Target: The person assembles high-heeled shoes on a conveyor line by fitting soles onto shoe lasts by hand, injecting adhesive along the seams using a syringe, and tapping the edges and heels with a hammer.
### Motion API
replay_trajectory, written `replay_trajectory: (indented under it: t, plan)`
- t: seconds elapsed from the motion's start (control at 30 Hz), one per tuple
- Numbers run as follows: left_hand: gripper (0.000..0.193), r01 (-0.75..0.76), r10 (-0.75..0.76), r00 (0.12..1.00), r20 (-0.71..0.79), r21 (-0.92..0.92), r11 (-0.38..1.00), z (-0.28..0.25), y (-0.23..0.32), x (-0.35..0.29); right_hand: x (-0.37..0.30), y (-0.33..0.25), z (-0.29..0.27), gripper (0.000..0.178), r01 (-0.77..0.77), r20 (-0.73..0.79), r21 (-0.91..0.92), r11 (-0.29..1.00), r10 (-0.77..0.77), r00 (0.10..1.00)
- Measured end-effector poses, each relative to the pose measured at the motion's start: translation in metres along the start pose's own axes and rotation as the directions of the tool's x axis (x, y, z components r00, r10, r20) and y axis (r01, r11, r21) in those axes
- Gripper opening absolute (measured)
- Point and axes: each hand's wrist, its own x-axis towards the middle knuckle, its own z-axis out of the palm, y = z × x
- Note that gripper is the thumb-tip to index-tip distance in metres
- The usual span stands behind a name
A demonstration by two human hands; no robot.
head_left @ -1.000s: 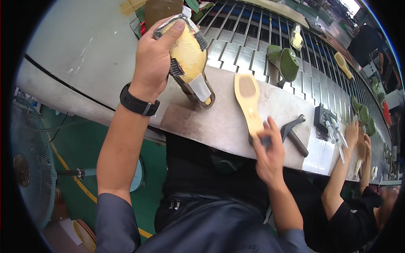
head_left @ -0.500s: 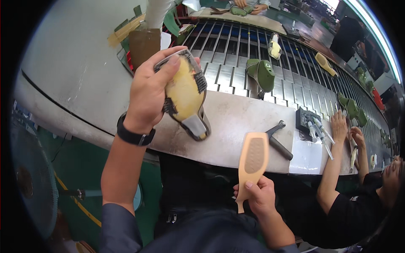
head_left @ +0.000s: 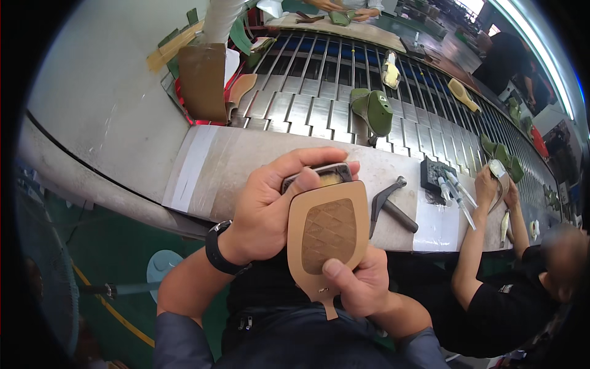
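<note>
I'd say it goes best with the sole (head_left: 329, 237) squared up to the shoe (head_left: 335, 174), rim to rim, and both grips steady so neither twists. The shoe is just behind the sole's wide end, mostly hidden; whether they touch, I can't tell. There the left hand (head_left: 261, 206) curls round the shoe, while the right hand (head_left: 365, 286) pinches the sole near its narrow end. A tool (head_left: 399, 215) lies right of the sole.
</note>
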Motion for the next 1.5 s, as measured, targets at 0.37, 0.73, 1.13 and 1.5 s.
replay_trajectory:
  t: [0.37,0.73,1.13,1.5]
  plan:
    - [0.094,-0.016,0.021,0.996,0.081,-0.071,0.997,-0.004,0.008,-0.025,0.001,0.005,0.003,0.02,-0.024,0.045,-0.093,0.995,0.028,0.999]
    - [0.084,-0.064,0.066,0.99,0.127,-0.018,0.998,-0.009,0.012,-0.03,-0.007,0.007,0.002,0.026,-0.086,0.095,-0.038,0.996,0.089,0.992]
    - [0.066,0.013,-0.01,0.999,0.053,-0.067,0.998,-0.002,0.024,-0.038,-0.007,0.0,0.012,0.022,-0.09,0.098,-0.05,0.995,0.095,0.991]
    - [0.061,0.068,-0.072,0.992,0.101,0.042,0.997,-0.006,0.039,-0.042,0.0,-0.001,0.02,0.019,0.06,0.105,-0.075,0.995,-0.052,0.993]
